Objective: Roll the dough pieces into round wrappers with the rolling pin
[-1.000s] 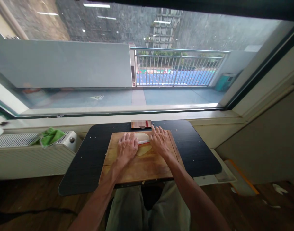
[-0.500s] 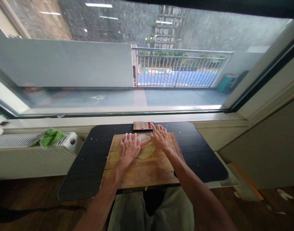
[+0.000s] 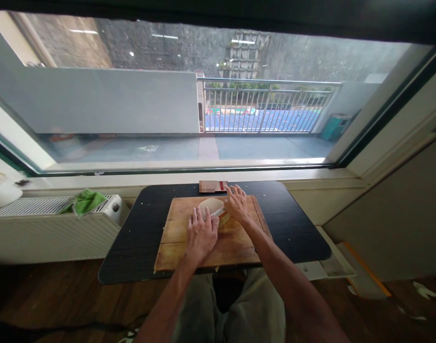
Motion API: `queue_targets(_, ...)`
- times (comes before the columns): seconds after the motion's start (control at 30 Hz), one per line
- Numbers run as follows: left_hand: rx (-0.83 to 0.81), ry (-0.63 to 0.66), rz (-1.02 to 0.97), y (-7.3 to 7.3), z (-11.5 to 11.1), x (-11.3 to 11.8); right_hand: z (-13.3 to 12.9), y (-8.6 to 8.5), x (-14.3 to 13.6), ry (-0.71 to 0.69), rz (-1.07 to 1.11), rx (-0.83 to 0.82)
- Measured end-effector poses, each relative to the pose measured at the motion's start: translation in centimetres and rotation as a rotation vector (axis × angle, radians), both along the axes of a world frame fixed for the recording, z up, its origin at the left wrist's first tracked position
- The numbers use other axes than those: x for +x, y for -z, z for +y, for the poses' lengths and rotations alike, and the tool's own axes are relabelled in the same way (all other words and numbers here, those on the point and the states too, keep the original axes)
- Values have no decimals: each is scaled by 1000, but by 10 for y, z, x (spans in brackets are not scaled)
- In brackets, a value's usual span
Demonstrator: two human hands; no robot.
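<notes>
On the wooden board (image 3: 178, 224) lies a thin, flat, pale round piece of dough (image 3: 212, 206). A slim rod (image 3: 218, 213) crosses it at a slant, light with an orange-red stretch. My left hand (image 3: 202, 232) lies palm down over the rod's lower left end, fingers stretched out and apart. Over its upper right end is my right hand (image 3: 235, 202), palm down with its fingers spread. Both ends of the rod are hidden under the hands.
The board rests on a black table (image 3: 292, 228) below a large window. At the table's far edge lies a small flat rectangular object (image 3: 213, 186). A green cloth (image 3: 85, 202) sits on the white radiator (image 3: 53, 238) at the left.
My left hand has moved right and nearer to me, and the rod now slants more. More of the dough's far part shows. The view has shifted slightly.
</notes>
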State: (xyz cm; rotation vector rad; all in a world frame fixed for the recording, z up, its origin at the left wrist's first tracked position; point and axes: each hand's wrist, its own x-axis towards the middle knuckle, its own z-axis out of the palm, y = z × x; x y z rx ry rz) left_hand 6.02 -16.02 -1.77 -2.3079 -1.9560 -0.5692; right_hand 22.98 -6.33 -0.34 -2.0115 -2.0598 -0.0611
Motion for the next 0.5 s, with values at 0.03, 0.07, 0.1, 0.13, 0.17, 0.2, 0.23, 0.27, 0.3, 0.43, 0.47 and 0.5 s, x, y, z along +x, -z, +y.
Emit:
queue_targets(0.03,4,7,-7,3,-3,1,2,0,-2,2,8,-4)
queue_targets(0.07,6,16,-12,5,-5,2,5,0,-4,1,19,-7)
queue_targets(0.1,6,22,-17,7,-7,3,7,0,-6,-3,32,-11)
queue_targets(0.13,6,29,-21,10,-9,3,9,-1,-8,-10,47,-15)
queue_targets(0.17,7,35,-26,12,-10,3,11,-2,-10,-20,61,-19)
queue_targets(0.2,9,42,-30,14,-11,3,14,-2,-11,-31,71,-22)
queue_targets(0.23,13,52,-35,16,-13,3,16,-3,-13,-44,77,-26)
queue_targets(0.27,19,61,-41,18,-14,4,18,-3,-15,-58,77,-31)
queue_targets(0.3,26,69,-46,19,-16,4,21,-3,-17,-70,74,-35)
queue_targets(0.43,82,83,-86,26,-24,11,31,-1,-25,-106,63,-50)
queue_targets(0.47,101,86,-105,26,-27,14,33,0,-28,-114,61,-56)
queue_targets(0.5,119,92,-125,26,-30,18,35,0,-31,-127,57,-60)
